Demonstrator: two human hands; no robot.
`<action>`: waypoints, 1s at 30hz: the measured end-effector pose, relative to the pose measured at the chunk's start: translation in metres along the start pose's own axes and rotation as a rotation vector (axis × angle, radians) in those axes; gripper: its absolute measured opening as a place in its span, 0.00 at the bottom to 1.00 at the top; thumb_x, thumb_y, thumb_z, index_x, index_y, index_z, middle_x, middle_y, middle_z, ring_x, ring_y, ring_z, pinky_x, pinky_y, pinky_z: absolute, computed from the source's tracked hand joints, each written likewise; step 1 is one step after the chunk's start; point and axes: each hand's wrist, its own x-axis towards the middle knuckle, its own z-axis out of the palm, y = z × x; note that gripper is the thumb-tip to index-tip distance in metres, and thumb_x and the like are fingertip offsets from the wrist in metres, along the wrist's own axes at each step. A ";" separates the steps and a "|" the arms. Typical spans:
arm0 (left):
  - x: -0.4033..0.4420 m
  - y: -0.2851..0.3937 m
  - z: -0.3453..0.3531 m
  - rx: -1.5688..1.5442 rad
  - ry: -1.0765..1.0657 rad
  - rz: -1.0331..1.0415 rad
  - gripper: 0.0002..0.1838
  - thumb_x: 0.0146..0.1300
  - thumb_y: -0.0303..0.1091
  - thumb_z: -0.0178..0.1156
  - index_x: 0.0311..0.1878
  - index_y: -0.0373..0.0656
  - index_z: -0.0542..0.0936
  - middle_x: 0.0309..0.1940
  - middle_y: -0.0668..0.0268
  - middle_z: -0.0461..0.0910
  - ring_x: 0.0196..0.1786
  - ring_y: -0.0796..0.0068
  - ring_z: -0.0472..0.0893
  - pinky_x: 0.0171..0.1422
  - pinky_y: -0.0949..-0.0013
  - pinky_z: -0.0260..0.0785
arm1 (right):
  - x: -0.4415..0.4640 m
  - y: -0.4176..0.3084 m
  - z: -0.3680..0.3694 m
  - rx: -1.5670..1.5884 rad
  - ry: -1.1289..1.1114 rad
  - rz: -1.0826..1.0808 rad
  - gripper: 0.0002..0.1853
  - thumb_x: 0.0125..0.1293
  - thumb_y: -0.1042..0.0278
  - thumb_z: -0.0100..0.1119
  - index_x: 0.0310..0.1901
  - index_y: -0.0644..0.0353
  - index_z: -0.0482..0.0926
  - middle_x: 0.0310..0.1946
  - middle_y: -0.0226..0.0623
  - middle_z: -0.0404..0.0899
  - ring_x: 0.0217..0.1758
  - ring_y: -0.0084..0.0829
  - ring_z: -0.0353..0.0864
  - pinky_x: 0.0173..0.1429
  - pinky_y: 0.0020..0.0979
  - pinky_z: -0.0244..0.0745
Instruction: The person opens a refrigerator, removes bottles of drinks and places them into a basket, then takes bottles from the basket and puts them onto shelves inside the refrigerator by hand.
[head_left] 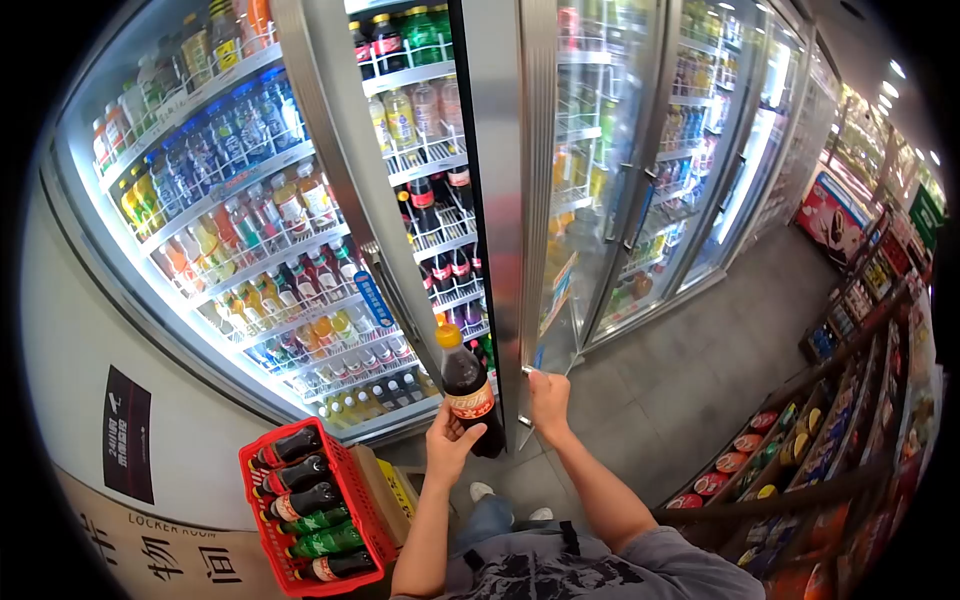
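Note:
In my left hand (452, 447) is a dark cola bottle (463, 372) with a yellow cap and a red and cream label, held upright by its lower half. My right hand (549, 402) is closed around the handle (525, 430) of a glass cooler door (507, 220) that stands open. Behind the bottle, the open section shows wire shelves (445, 238) with cola and other drinks. To the lower left, a red plastic basket (372, 500) carries several dark and green bottles (325, 540), lying on their sides.
A closed cooler door (350, 200) with stocked shelves is on the left, and more glass coolers (690, 150) run off to the right. Under the basket is a cardboard box (385, 485). Snack shelves (780, 470) line the right side of the grey tiled floor (650, 400).

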 end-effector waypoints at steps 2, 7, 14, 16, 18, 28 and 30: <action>-0.006 -0.002 0.010 0.000 -0.041 -0.007 0.40 0.58 0.23 0.69 0.72 0.32 0.61 0.60 0.61 0.74 0.60 0.74 0.76 0.66 0.71 0.67 | -0.011 -0.004 -0.025 0.013 0.062 0.020 0.25 0.66 0.56 0.55 0.18 0.66 0.63 0.14 0.34 0.50 0.20 0.20 0.53 0.23 0.35 0.50; -0.007 -0.010 0.040 -0.069 -0.160 -0.041 0.41 0.59 0.24 0.69 0.73 0.33 0.60 0.60 0.61 0.74 0.61 0.74 0.75 0.66 0.70 0.66 | -0.031 0.000 -0.091 -0.057 0.293 0.011 0.23 0.66 0.58 0.52 0.18 0.65 0.65 0.13 0.27 0.56 0.20 0.18 0.57 0.25 0.31 0.52; -0.003 0.002 0.077 -0.092 -0.366 -0.099 0.38 0.59 0.23 0.68 0.72 0.34 0.62 0.60 0.63 0.75 0.60 0.75 0.75 0.65 0.71 0.66 | -0.044 -0.032 -0.176 0.107 0.603 -0.011 0.18 0.71 0.60 0.50 0.24 0.57 0.65 0.21 0.21 0.62 0.26 0.18 0.60 0.31 0.27 0.57; -0.004 -0.001 0.078 -0.120 -0.425 -0.137 0.40 0.59 0.24 0.69 0.73 0.35 0.61 0.62 0.62 0.74 0.62 0.75 0.74 0.67 0.71 0.64 | -0.051 -0.029 -0.198 -0.024 0.710 -0.005 0.19 0.75 0.56 0.50 0.30 0.62 0.72 0.27 0.27 0.71 0.34 0.21 0.69 0.41 0.27 0.66; -0.005 -0.002 0.079 -0.123 -0.468 -0.149 0.39 0.59 0.24 0.68 0.73 0.35 0.61 0.62 0.62 0.74 0.62 0.75 0.74 0.67 0.71 0.64 | -0.051 -0.036 -0.205 -0.012 0.822 0.010 0.17 0.75 0.56 0.49 0.37 0.64 0.74 0.32 0.30 0.75 0.39 0.23 0.72 0.47 0.28 0.68; 0.007 -0.001 0.114 -0.145 -0.609 -0.160 0.39 0.60 0.22 0.68 0.72 0.32 0.61 0.63 0.60 0.73 0.64 0.73 0.74 0.68 0.70 0.65 | -0.056 -0.084 -0.182 -0.519 0.828 -0.173 0.42 0.70 0.65 0.56 0.75 0.71 0.41 0.77 0.53 0.45 0.81 0.46 0.42 0.80 0.39 0.37; 0.013 -0.001 0.119 -0.148 -0.629 -0.164 0.39 0.60 0.22 0.68 0.72 0.32 0.60 0.63 0.60 0.72 0.64 0.73 0.74 0.68 0.70 0.65 | -0.044 -0.074 -0.186 -0.521 0.822 -0.156 0.48 0.68 0.64 0.57 0.76 0.70 0.33 0.78 0.55 0.35 0.82 0.49 0.27 0.81 0.41 0.27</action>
